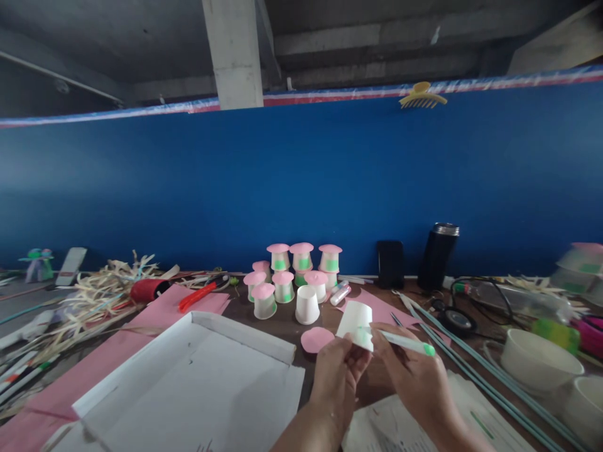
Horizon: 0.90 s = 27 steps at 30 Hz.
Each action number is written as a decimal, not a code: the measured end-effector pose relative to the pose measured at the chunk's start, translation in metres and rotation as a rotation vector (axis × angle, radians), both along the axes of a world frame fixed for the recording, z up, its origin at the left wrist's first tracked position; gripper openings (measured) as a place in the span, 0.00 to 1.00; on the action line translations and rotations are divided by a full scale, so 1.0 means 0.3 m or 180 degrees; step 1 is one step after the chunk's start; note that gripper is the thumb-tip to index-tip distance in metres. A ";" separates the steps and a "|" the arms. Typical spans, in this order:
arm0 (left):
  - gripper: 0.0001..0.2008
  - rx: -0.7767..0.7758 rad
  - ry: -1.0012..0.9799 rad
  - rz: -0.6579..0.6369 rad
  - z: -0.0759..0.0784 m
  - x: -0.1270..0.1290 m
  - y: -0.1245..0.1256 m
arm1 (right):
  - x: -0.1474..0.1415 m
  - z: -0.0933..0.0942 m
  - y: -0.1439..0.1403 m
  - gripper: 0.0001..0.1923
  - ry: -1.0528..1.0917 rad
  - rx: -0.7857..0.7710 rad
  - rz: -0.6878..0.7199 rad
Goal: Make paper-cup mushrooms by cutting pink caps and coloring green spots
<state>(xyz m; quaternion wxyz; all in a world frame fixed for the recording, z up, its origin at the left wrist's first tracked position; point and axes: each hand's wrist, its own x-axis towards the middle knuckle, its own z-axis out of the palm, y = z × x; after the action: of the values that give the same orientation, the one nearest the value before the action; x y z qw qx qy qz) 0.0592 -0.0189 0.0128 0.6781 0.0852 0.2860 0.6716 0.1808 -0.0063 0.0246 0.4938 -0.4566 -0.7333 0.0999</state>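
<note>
Hands meet over the near middle of the desk point(282, 323): the left hand point(336, 370) is closed on a white paper cup point(355, 320), held tilted just above the wood, and the right hand point(414, 376) is clamped on a white glue stick with a green end point(407, 343), its tip touching a small green patch low on the cup. Pressing too hard could dent the thin cup wall, and a slip of the stick would likely smear glue beyond the patch or onto the left fingers. A loose pink paper disc point(316, 339) lies just beside the cup, where a sweep of the wrist could flick it away. Behind it stands a cluster of finished cups with pink tops point(292, 276) and one plain upturned cup point(307, 305), near enough that a forward reach might topple them. Room is tight: an open white box point(198, 383) fills the left, thin grey rods point(452, 351) run along the right beside white bowls point(537, 361), and printed sheets point(400, 427) lie under the forearms. A black flask point(438, 254) stands well back by the blue wall
</note>
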 end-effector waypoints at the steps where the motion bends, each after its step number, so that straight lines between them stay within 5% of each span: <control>1: 0.05 0.0023 0.0009 -0.0005 -0.002 0.000 -0.001 | 0.000 0.002 0.000 0.15 0.0001 0.0051 -0.0014; 27: 0.05 0.0216 0.0210 0.0052 -0.019 0.002 0.007 | 0.004 -0.006 0.003 0.15 -0.0183 -0.0129 0.0103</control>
<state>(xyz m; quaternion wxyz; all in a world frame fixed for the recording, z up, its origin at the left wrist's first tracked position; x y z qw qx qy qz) 0.0597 -0.0168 0.0072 0.6596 0.1279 0.2860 0.6832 0.1821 -0.0052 0.0227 0.4615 -0.4572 -0.7523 0.1095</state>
